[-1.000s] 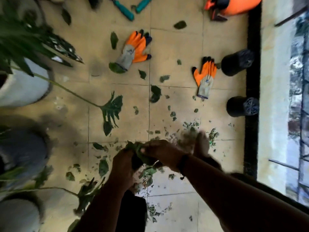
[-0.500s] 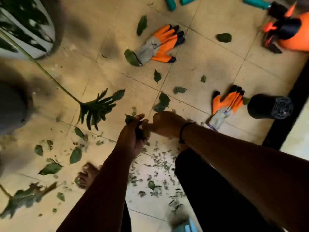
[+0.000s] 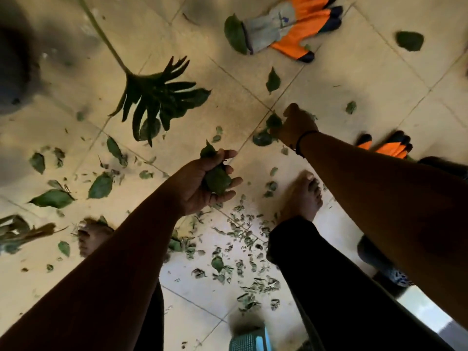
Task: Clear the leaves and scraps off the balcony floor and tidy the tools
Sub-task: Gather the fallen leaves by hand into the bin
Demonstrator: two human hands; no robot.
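Observation:
Green leaves and small scraps (image 3: 243,239) lie scattered over the beige tiled floor (image 3: 354,82). My left hand (image 3: 202,183) is palm up at the centre and holds a bunch of gathered leaves (image 3: 216,178) in curled fingers. My right hand (image 3: 295,125) is down on the floor further away, its fingers pinching a dark leaf (image 3: 272,122); another leaf (image 3: 262,139) lies just beside it. One orange and grey glove (image 3: 286,29) lies at the top, a second glove (image 3: 385,145) shows behind my right forearm.
A large split leaf on a long stem (image 3: 157,97) hangs over the floor at upper left. My bare feet (image 3: 302,196) stand among the scraps. A dark pot (image 3: 12,59) sits at the far left. A teal brush-like object (image 3: 249,340) is at the bottom edge.
My hands have parted: the right hand went from the left hand out to the floor and onto a leaf, while the left keeps its bunch. The view tilted further down.

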